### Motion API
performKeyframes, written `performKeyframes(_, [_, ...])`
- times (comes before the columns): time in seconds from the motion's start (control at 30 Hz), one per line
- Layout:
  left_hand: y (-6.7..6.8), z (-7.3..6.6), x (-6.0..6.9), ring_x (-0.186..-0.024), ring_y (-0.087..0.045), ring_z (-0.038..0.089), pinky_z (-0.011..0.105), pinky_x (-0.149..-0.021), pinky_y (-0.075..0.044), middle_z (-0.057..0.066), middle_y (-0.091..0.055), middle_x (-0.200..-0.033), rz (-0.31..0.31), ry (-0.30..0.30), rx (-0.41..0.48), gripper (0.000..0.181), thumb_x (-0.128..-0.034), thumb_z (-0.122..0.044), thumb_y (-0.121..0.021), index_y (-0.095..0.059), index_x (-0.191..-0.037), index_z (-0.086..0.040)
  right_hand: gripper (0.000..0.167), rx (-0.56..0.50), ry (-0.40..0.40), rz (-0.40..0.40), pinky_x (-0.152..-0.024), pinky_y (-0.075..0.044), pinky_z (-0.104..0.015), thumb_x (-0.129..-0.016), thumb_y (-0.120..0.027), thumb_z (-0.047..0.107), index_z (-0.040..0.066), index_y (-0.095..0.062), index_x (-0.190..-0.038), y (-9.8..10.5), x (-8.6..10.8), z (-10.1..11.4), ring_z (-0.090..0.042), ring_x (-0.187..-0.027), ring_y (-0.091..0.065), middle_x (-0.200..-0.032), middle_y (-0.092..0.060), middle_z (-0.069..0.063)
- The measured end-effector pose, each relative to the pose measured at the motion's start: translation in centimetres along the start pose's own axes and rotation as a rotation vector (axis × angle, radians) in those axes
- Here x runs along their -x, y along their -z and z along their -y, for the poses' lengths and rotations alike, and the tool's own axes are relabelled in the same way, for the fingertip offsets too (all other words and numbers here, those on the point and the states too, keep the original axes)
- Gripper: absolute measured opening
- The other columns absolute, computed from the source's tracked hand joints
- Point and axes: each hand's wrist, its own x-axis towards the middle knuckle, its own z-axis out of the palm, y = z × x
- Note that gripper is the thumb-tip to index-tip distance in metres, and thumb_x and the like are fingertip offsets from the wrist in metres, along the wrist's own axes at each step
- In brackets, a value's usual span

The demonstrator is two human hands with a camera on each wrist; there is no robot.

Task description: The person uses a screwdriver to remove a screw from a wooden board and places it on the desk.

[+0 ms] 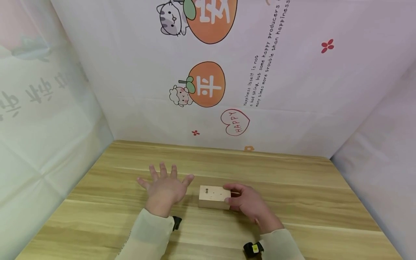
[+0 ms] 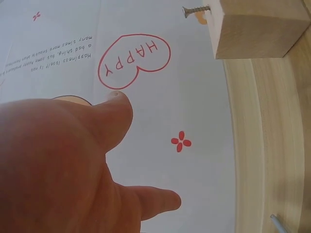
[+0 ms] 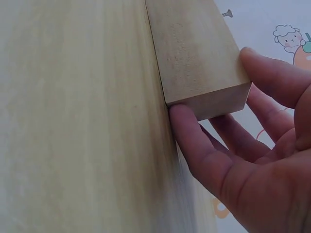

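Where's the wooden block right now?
In the head view, the wooden block is on the table, right of the left hand, its right end gripped by the right hand.

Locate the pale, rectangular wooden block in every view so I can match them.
Head: the pale, rectangular wooden block is in the lower middle, gripped by the bare right hand.
Left wrist: block top right, cut off.
Right wrist: block at top, right of centre, cut off.
Shared landmark: the small, threaded metal screw protruding from it.

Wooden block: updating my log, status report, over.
Left hand open, holding nothing. Right hand gripping wooden block, right end. Screw stands near left end. Nothing visible between left hand and block.
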Motion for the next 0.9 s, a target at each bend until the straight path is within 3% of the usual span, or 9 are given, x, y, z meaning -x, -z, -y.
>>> performKeyframes(0.27, [-0.5, 0.4, -0.3, -0.144, 0.011, 0.051, 0.083, -0.093, 0.013, 0.024, -0.004, -0.162, 0.019, -0.026, 0.006, 0.092, -0.0932, -0.078, -0.022, -0.027, -0.159, -0.014, 0.045, 0.001, -0.001, -0.004, -0.081, -0.058, -0.042, -0.087, -0.076, 0.001, 0.005, -0.065, -0.131, 0.7, -0.1, -0.2, -0.028, -0.112, -0.059, -0.135, -0.056, -0.016])
performKeyframes(0.33, [-0.6, 0.7, -0.4, -0.144, 0.008, 0.05, 0.085, -0.095, 0.007, 0.022, -0.004, -0.163, 0.047, -0.066, 0.025, 0.093, -0.0921, -0.079, -0.027, -0.026, -0.159, -0.016, 0.045, 0.006, -0.002, -0.009, -0.08, -0.058, -0.042, -0.087, -0.076, 0.001, 0.005, -0.065, -0.13, 0.9, -0.1, -0.2, -0.027, -0.11, -0.06, -0.134, -0.056, -0.016])
performKeyframes(0.43, [0.0, 2.2, -0.6, -0.144, -0.002, 0.052, 0.083, -0.1, -0.008, 0.024, -0.007, -0.162, 0.104, -0.194, 0.087, 0.092, -0.0931, -0.074, -0.041, -0.022, -0.16, -0.014, 0.045, 0.016, -0.008, -0.022, -0.079, -0.058, -0.042, -0.086, -0.076, 0.001, 0.005, -0.065, -0.13, 1.2, -0.1, -0.3, -0.026, -0.106, -0.061, -0.132, -0.058, -0.014])
performKeyframes(0.53, [1.4, 5.0, -1.2, -0.144, -0.013, 0.051, 0.073, -0.107, -0.019, 0.026, -0.011, -0.161, 0.159, -0.345, 0.245, 0.095, -0.0943, -0.058, -0.059, -0.013, -0.161, -0.009, 0.045, 0.02, -0.011, -0.027, -0.078, -0.058, -0.041, -0.086, -0.077, 0.001, 0.005, -0.066, -0.13, 1.5, -0.2, -0.4, -0.026, -0.104, -0.062, -0.132, -0.058, -0.015])
performKeyframes(0.6, [2.4, 7.3, -1.7, -0.142, -0.02, 0.051, 0.067, -0.109, -0.025, 0.027, -0.012, -0.16, 0.208, -0.399, 0.367, 0.099, -0.0927, -0.051, -0.067, -0.008, -0.161, -0.009, 0.045, 0.028, -0.012, -0.028, -0.078, -0.058, -0.041, -0.085, -0.077, 0.003, 0.006, -0.066, -0.129, 1.7, -0.3, -0.5, -0.025, -0.104, -0.062, -0.133, -0.057, -0.015])
performKeyframes(0.67, [3.0, 9.6, -2.2, -0.14, -0.026, 0.05, 0.065, -0.106, -0.032, 0.024, -0.01, -0.162, 0.294, -0.402, 0.529, 0.101, -0.0926, -0.044, -0.07, -0.003, -0.162, -0.014, 0.044, 0.032, -0.014, -0.028, -0.077, -0.058, -0.041, -0.085, -0.077, 0.003, 0.006, -0.067, -0.129, 1.8, -0.3, -0.4, -0.025, -0.105, -0.061, -0.133, -0.057, -0.015])
performKeyframes(0.77, [3.0, 12.7, -2.6, -0.136, -0.031, 0.053, 0.062, -0.095, -0.046, 0.02, -0.007, -0.163, 0.438, -0.355, 0.732, 0.098, -0.0949, -0.037, -0.07, 0.001, -0.162, -0.022, 0.044, 0.035, -0.023, -0.031, -0.077, -0.058, -0.041, -0.086, -0.077, 0.002, 0.007, -0.067, -0.129, 1.8, -0.3, -0.4, -0.025, -0.105, -0.061, -0.133, -0.057, -0.014])
performKeyframes(0.83, [2.5, 14.2, -2.6, -0.135, -0.03, 0.056, 0.06, -0.09, -0.05, 0.02, -0.002, -0.164, 0.538, -0.333, 0.886, 0.096, -0.0971, -0.026, -0.068, 0.004, -0.161, -0.021, 0.044, 0.032, -0.028, -0.032, -0.077, -0.058, -0.041, -0.086, -0.077, 0.002, 0.006, -0.067, -0.129, 1.8, -0.3, -0.4, -0.026, -0.104, -0.061, -0.133, -0.057, -0.014])
performKeyframes(0.9, [1.9, 15.1, -2.6, -0.135, -0.03, 0.056, 0.06, -0.091, -0.05, 0.02, -0.001, -0.163, 0.6, -0.321, 0.996, 0.095, -0.098, -0.019, -0.066, 0.005, -0.161, -0.02, 0.044, 0.031, -0.032, -0.033, -0.077, -0.058, -0.041, -0.086, -0.077, 0.002, 0.006, -0.066, -0.129, 1.7, -0.3, -0.4, -0.026, -0.105, -0.061, -0.133, -0.056, -0.014])
